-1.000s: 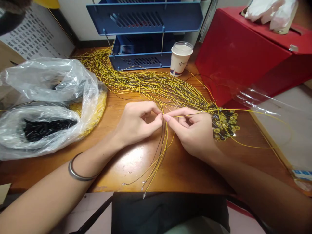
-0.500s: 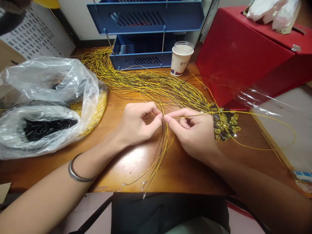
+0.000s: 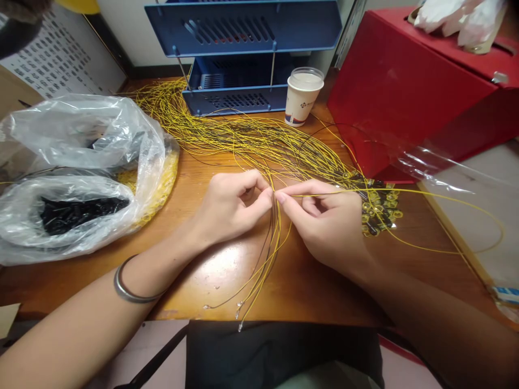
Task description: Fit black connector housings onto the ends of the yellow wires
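My left hand [image 3: 239, 202] pinches thin wires at the middle of the table, thumb against forefinger. Fingertip to fingertip with it, my right hand [image 3: 324, 213] pinches a yellow wire [image 3: 430, 193] that runs out to the right and loops back. From between the hands several yellow and black wires [image 3: 267, 259] hang toward the table's front edge, ending in small clear tips [image 3: 240, 326]. Behind lies a long bundle of yellow and black wires [image 3: 243, 135]. Its right end carries black pieces with yellow rings [image 3: 381, 208], partly behind my right hand. The exact pinch point is hidden by my fingertips.
Clear plastic bags [image 3: 81, 216] with black pieces and yellow wire stand at left. Blue stacked trays [image 3: 247, 32] are at the back, beside a paper cup [image 3: 302, 100]. A red box [image 3: 405, 92] fills the back right. The wooden table [image 3: 194, 292] ends near my lap.
Both hands have shifted slightly right, still pinching. The loop of yellow wire at right has swung a little farther right.
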Available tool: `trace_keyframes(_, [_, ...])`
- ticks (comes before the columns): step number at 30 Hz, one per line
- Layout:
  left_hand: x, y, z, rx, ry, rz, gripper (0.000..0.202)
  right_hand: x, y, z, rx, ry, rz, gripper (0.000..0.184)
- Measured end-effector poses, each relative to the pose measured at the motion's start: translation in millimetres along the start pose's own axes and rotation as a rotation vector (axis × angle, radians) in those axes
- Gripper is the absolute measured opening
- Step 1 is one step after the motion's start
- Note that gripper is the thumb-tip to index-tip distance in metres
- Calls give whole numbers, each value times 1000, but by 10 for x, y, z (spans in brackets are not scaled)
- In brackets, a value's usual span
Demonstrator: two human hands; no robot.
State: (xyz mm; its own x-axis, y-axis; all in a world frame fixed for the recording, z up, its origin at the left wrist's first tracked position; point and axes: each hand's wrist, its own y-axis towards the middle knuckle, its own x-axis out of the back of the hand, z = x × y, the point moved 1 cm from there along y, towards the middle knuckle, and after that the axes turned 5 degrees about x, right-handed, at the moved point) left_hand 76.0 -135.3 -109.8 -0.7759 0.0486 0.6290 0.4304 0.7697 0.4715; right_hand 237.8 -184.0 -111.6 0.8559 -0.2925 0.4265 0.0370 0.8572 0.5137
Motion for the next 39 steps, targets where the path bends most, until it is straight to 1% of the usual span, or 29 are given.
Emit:
trace_keyframes(13, [9, 4, 9, -17, 29, 36, 18, 7, 5, 5, -30, 20, 9, 9])
trace_keyframes(16, [5, 2, 7, -21, 31, 31, 20, 10, 18, 12, -54, 26, 1, 10])
trace_keyframes(19, [6, -2, 1, -15, 19, 1, 26, 18, 37, 18, -110, 57, -11, 10])
trace_keyframes(21, [9, -6, -1, 2, -13, -26, 33, 25, 53, 12, -179, 111, -2, 11])
trace_keyframes(23, [14, -11, 3, 32, -39, -58, 36, 30, 69, -9, -266, 212, 26, 12])
trace_keyframes(25, [16, -13, 13, 62, -45, -80, 33, 31, 83, -41, -354, 351, 55, 12])
trace_keyframes(27, [15, -14, 23, 74, -59, -75, 28, 27, 92, -74, -418, 489, 71, 13])
trace_keyframes(30, [9, -16, 35, 66, -107, -31, 21, 16, 98, -110, -460, 635, 86, 13])
trace_keyframes(33, [9, -21, 40, 50, -142, 8, 19, 4, 100, -126, -488, 719, 112, 13])
trace_keyframes(39, [16, -34, 38, 52, -153, 53, 20, -16, 106, -144, -530, 776, 135, 12])
